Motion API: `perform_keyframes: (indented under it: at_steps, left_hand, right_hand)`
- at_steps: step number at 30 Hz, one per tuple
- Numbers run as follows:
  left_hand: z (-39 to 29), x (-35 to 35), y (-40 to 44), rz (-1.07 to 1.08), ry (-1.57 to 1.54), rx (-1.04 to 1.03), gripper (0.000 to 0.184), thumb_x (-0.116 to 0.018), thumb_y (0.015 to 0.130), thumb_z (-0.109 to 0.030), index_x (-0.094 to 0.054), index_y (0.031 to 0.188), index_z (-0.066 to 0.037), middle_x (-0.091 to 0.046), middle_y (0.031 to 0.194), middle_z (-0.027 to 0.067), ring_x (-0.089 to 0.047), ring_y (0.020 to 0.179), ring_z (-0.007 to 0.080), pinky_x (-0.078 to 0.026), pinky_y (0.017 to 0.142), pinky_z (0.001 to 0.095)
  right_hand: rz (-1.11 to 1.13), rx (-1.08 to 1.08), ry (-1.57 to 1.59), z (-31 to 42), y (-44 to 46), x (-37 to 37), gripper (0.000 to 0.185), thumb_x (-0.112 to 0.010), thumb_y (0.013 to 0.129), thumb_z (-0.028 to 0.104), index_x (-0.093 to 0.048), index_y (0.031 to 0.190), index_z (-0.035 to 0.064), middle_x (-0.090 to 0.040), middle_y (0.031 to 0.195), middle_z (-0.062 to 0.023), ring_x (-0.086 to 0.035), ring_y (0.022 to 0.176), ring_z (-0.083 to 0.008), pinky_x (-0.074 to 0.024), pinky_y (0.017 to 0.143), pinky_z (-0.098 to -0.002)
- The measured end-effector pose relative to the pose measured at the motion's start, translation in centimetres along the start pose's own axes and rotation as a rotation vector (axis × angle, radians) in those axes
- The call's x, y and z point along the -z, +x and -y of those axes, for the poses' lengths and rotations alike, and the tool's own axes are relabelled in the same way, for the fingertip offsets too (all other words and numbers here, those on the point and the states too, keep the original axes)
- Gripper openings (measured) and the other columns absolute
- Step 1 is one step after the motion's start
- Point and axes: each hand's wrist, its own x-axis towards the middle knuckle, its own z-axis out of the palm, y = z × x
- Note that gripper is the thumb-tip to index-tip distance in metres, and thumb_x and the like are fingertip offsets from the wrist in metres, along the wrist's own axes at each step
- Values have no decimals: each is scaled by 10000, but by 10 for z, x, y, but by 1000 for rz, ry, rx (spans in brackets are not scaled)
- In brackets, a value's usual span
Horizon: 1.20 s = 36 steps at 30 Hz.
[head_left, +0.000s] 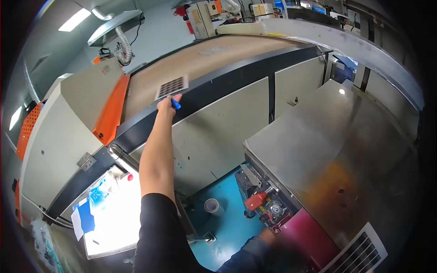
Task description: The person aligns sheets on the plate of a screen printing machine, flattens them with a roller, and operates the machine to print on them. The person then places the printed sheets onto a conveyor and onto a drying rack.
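Note:
My left hand (167,105) reaches forward from a black sleeve, its fingers closed round a small blue object (175,104) whose kind I cannot make out. Just beyond the fingers, a white-edged sheet with dark grid cells (172,86) lies on the brown belt (150,79), close to its near edge. Whether the hand touches this sheet is unclear. A second sheet with a white border and dark panels (357,252) shows at the bottom right, cut off by the frame. My right hand does not appear.
A metal table (296,132) stands on the right, with a red-handled mechanism (257,200) below its edge. An orange guard (110,109) borders the belt's left end. At lower left is a bright light table (116,227). A white bin (213,207) stands on the blue floor.

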Motion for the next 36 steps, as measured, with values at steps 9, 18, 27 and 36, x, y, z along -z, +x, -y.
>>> perform_keyframes:
  at_steps: [9, 18, 27, 36]
  left_hand:
    - [93, -76, -256, 829, 868, -10, 269, -601, 946, -216, -625, 1103, 1, -688, 800, 56, -456, 498, 43, -345, 458, 174]
    - [191, -151, -525, 1776, 886, -541, 431, -699, 848, -124, -559, 1250, -58, -649, 957, 102, -595, 693, 203, -487, 654, 329]
    - [210, -159, -566, 1988, 947, -743, 584, -709, 827, -172, -501, 1371, -122, -639, 797, 134, -627, 725, 359, -495, 655, 423]
    - [214, -161, -566, 1982, 918, -650, 578, -724, 807, -144, -537, 1354, -127, -593, 692, 129, -592, 625, 318, -475, 601, 395]
  right_hand:
    - [-215, 149, 148, 15, 107, 32, 53, -565, 942, 134, -555, 969, 91, -519, 663, 10, -502, 452, -89, -427, 379, -265]
    - [62, 119, 20, 78, 215, 69, 161, -602, 932, 93, -563, 1074, 28, -562, 843, -24, -568, 685, -114, -514, 558, -249]
    - [21, 184, -239, 98, 218, 39, 250, -572, 955, 137, -576, 1165, 3, -645, 837, -61, -625, 705, -133, -524, 625, -283]
    - [-303, 865, -870, 41, 126, 12, 291, -621, 869, 59, -617, 1147, -27, -642, 978, -157, -608, 912, -302, -486, 814, -399]
